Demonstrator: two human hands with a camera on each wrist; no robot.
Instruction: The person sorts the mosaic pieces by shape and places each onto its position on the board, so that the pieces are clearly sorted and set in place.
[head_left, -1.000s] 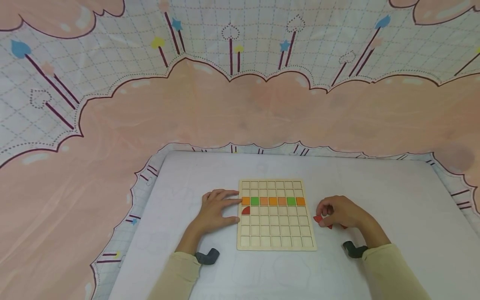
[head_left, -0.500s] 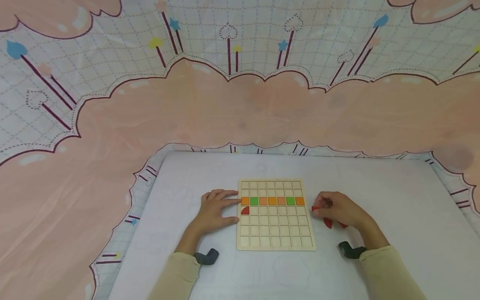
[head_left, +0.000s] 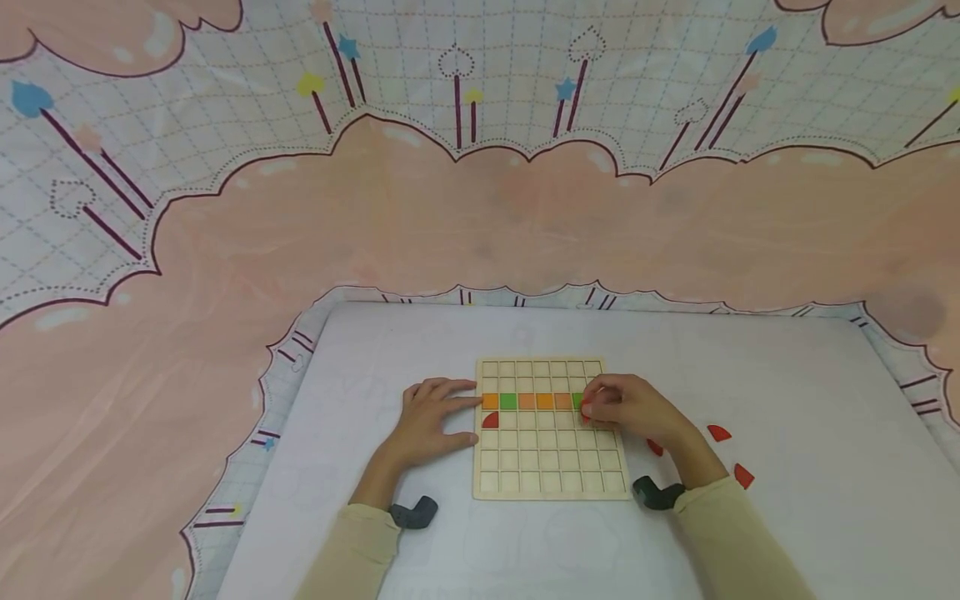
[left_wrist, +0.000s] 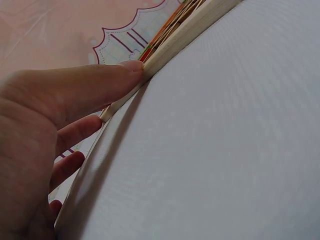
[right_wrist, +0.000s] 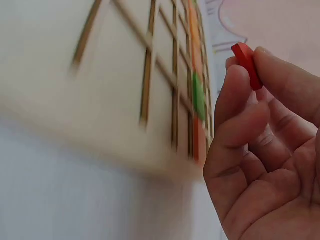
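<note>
A pale wooden grid board (head_left: 529,482) lies on the white table. One row of its cells holds orange, green and salmon squares (head_left: 527,402). Below that row, at the left end, a red quarter-circle piece (head_left: 491,421) sits in a cell. My left hand (head_left: 423,422) touches the board's left edge with straight fingers and thumb. Over the board's right side, my right hand (head_left: 637,408) pinches another red piece (right_wrist: 247,65) between thumb and fingertips; in the right wrist view this piece is held up on edge. My right hand covers the right end of the coloured row.
Two loose red quarter-circle pieces, one upper (head_left: 718,432) and one lower (head_left: 743,476), lie right of my right forearm. A third red piece (head_left: 655,447) is partly hidden beside that wrist. A patterned cloth (head_left: 480,225) hangs behind the table (head_left: 405,333). Dark bands sit on both wrists.
My right hand has picked up a red piece from the table on the right and moved left over the board with it. More loose red pieces show. My left hand stays put.
</note>
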